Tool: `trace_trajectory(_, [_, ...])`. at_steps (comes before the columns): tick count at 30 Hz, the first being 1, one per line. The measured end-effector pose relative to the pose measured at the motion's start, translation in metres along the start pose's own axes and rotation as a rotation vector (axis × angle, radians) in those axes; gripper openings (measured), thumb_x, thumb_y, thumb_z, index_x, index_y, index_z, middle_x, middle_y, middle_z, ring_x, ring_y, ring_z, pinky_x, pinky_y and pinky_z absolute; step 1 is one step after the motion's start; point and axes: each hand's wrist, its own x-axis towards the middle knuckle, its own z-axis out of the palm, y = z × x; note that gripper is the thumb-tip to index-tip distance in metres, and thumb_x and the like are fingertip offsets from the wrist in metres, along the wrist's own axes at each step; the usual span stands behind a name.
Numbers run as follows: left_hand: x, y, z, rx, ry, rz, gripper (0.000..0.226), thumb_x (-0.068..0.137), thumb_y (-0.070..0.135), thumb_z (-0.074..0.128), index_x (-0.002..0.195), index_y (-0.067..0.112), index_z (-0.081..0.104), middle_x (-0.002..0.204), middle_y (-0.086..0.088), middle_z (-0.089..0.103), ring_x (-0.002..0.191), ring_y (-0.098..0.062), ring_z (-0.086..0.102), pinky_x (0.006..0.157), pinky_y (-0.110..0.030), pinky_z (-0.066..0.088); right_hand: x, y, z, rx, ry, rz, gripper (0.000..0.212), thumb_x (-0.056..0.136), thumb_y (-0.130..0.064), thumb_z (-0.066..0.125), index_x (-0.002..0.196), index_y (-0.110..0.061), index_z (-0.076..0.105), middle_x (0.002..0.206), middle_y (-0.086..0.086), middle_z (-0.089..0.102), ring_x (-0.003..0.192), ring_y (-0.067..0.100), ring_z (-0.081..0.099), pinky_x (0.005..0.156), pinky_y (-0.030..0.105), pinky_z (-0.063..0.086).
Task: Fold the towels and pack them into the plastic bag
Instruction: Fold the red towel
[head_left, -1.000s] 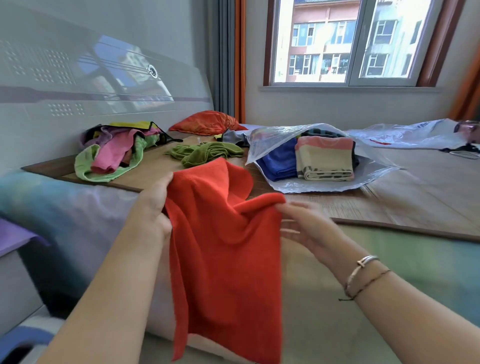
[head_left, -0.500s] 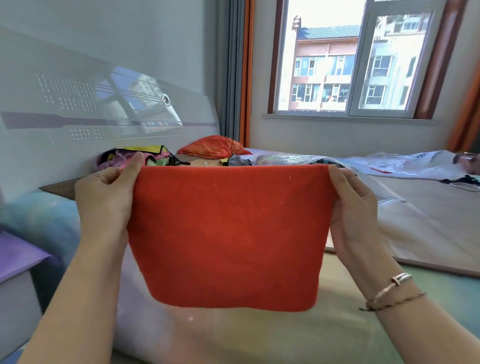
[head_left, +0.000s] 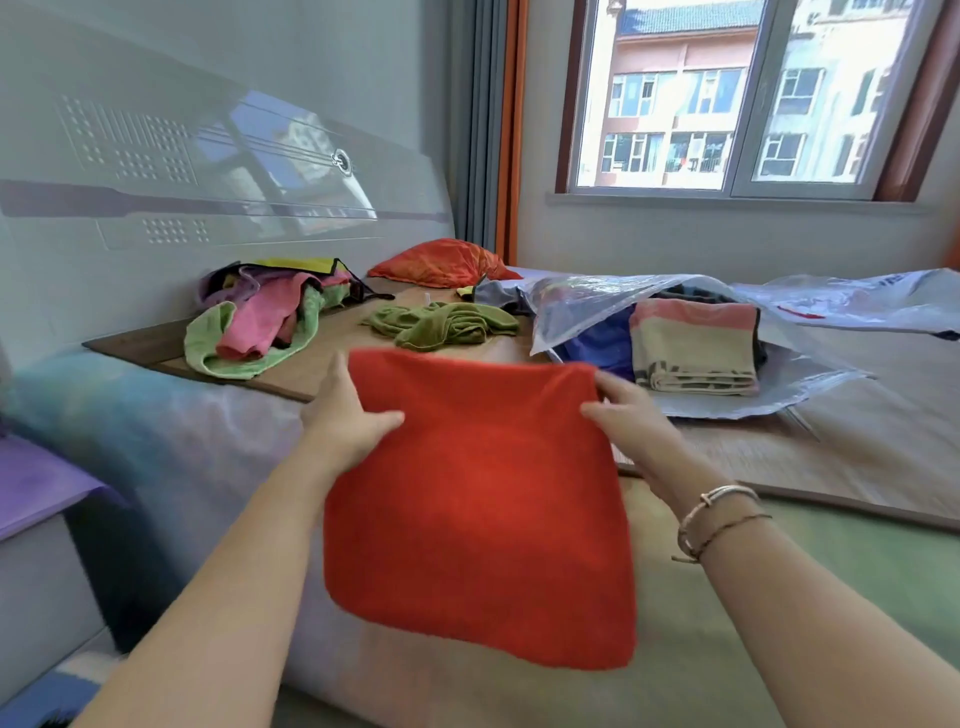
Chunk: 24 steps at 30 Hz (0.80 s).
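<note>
I hold a red towel spread out in front of me over the bed's near edge. My left hand grips its upper left corner, thumb on the front. My right hand grips the upper right corner. Behind it lies the clear plastic bag, open towards me, with a folded striped beige-and-pink towel and a blue towel inside. An olive green towel lies crumpled on the mat. At the back left sits a heap of pink, light green and other towels.
A woven mat covers the bed. An orange pillow lies by the headboard. Another plastic sheet is at the far right. A purple-topped bedside unit stands at my left. The window is behind the bed.
The towel went from bunched in my hands to stretched flat and raised, and is now lower, with its bottom swung towards me. My hands have come a little closer together.
</note>
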Motion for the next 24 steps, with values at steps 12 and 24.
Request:
trace_trajectory(12, [-0.062,0.032,0.065,0.242,-0.401,0.443,0.021,0.084,0.021,0.070,0.101,0.034,0.070,0.108,0.006,0.054,0.101,-0.013,0.055,0.095,-0.030,0.044,-0.025,0.016,-0.028,-0.369,-0.138,0.356,0.015,0.091,-0.017,0.051,0.080,-0.009,0.057,0.070,0.008,0.069,0.055,0.017,0.064,0.051,0.024,0.048])
trace_trajectory(24, [-0.099,0.067,0.067,0.192,-0.677,0.249,0.090,0.057,0.060,0.083,0.124,0.030,0.030,0.128,0.011,0.038,0.116,-0.006,0.044,0.094,-0.022,0.037,-0.045,0.000,-0.017,0.409,-0.365,0.334,0.014,0.097,-0.020,0.053,0.087,-0.014,0.061,0.073,0.000,0.073,0.069,0.010,0.069,0.064,0.024,0.040])
